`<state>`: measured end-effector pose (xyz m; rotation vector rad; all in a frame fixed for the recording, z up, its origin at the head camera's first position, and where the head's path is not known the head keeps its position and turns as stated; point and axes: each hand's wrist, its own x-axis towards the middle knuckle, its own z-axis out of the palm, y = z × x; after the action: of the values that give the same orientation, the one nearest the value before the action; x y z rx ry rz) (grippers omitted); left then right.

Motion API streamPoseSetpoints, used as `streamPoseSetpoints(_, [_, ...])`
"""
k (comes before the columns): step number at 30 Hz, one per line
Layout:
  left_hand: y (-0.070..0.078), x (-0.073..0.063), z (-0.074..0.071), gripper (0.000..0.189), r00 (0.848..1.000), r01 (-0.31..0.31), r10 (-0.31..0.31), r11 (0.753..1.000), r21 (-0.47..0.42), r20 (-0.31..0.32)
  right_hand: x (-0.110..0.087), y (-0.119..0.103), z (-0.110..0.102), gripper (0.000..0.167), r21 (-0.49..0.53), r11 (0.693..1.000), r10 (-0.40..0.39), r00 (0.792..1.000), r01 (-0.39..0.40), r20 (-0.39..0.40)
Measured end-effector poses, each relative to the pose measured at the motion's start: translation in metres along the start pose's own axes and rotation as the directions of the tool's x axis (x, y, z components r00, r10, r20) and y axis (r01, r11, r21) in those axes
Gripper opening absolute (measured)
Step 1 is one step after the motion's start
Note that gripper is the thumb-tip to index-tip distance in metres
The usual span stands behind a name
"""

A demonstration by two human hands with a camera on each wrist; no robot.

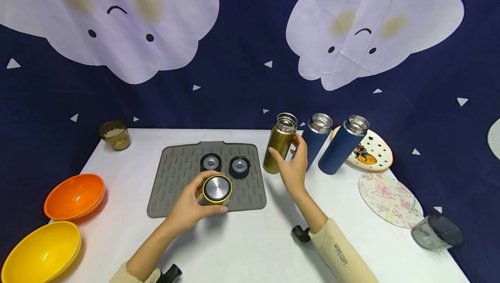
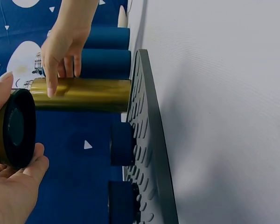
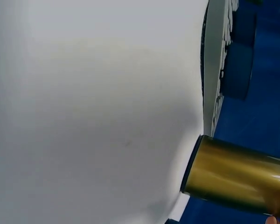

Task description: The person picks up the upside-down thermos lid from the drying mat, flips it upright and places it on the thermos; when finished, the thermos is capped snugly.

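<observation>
In the head view my left hand holds a round lid with a brushed steel top and a yellow rim, above the mat's front edge. The left wrist view shows this lid's dark underside between thumb and fingers. An uncapped gold vacuum bottle stands upright on the table right of the mat. My right hand is at this bottle, thumb across its front and loose fingers along its right side; firm contact cannot be made out. Two uncapped blue bottles stand to its right.
Two black lids lie on the grey drying mat. Orange and yellow bowls sit at left, a brown glass behind. A patterned plate, floral round mat and grey glass are at right.
</observation>
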<state>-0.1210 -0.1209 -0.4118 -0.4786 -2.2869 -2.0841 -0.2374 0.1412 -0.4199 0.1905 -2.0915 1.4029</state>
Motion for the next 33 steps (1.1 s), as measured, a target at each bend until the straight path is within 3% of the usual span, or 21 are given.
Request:
streamPoseSetpoints(8, [-0.001,-0.001,0.001,0.081,1.0,0.011,-0.011,1.0,0.012,-0.014,0.013,0.005,0.015,0.077,0.012,0.992,0.126,0.992,-0.126,-0.016])
streamPoseSetpoints(14, [0.0,0.001,0.004,0.081,1.0,0.022,-0.022,1.0,0.022,-0.019,0.017,0.002,0.015,0.074,-0.011,0.987,0.16,0.987,-0.16,-0.003])
streamPoseSetpoints(26, [0.006,0.012,0.015,0.08,0.999,0.035,-0.035,0.999,0.031,-0.016,-0.024,-0.021,-0.025,0.072,0.045,0.986,0.16,0.986,-0.162,0.055])
streamPoseSetpoints(33, [0.028,0.035,0.03,0.079,1.0,-0.016,0.016,0.999,0.038,-0.004,-0.045,-0.031,-0.038,0.074,0.03,0.982,0.181,0.98,-0.184,0.082])
